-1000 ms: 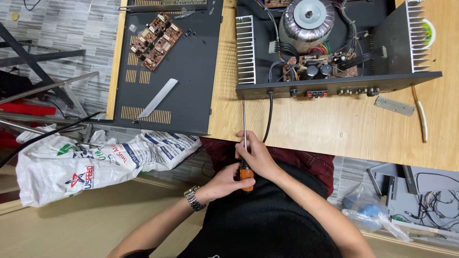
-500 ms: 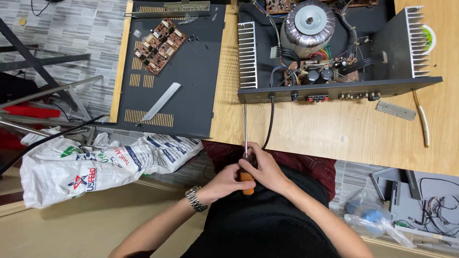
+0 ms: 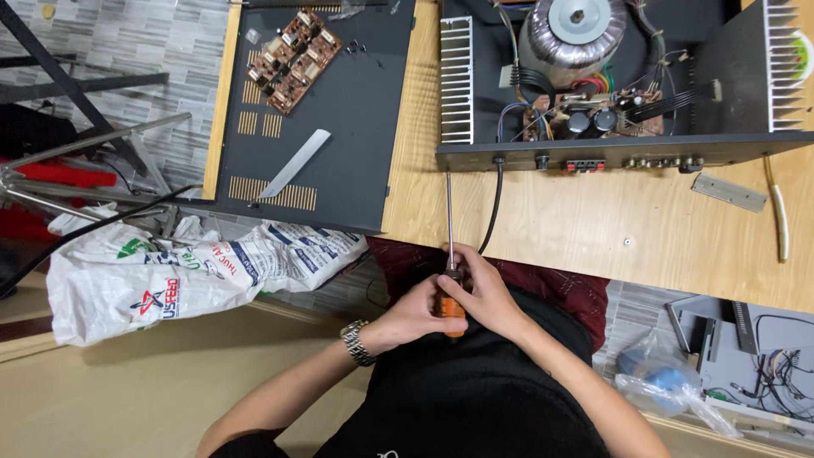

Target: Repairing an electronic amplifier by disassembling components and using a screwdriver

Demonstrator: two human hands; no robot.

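At the near edge of the wooden workbench, both your hands are closed on one long screwdriver. Your right hand wraps the upper part of the orange handle, and your left hand, the one with the wristwatch, grips the lower part against your body. The steel shaft runs straight away from you, and its tip meets the bottom edge of the rear panel of the opened amplifier chassis, just left of the black power cord.

Compared with the two earlier views, the grip is unchanged: the same two hands sit on the same handle, with the shaft on the same line. The tip has stayed at the panel edge, and the apparent shift in the scene is mostly your head moving. My judgement is that the tool is engaged at that edge, not travelling; whether it sits on a fastener cannot be told from here.

Inside the chassis, the toroidal transformer and a finned heatsink are exposed. The removed dark cover panel lies to the left and carries a brown circuit board and a metal strip. A printed white sack hangs below it.
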